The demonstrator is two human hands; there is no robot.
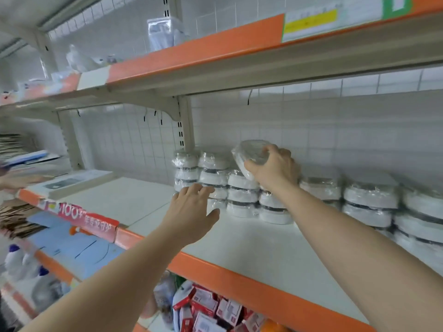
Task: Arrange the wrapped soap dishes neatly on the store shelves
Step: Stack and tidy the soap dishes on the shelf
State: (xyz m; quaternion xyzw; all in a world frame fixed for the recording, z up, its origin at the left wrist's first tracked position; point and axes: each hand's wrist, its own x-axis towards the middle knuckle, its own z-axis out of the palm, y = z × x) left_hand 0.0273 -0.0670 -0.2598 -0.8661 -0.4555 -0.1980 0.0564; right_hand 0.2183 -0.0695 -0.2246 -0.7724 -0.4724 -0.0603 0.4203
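Your right hand (273,167) covers the near side of the tilted, clear-wrapped white soap dish (251,153) it grips, and your right forearm hides parts of the stacked wrapped white dishes (242,196) behind it. At 3 o'clock the picture edge cuts off the last stack (424,212). At 1 o'clock the yellow-and-white shelf label (311,22) is too blurred to read

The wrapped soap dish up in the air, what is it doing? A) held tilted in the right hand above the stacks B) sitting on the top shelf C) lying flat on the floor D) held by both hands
A: the right hand grips the wrapped soap dish tilted above the stacks on the shelf, while the left hand reaches out open and holds nothing.
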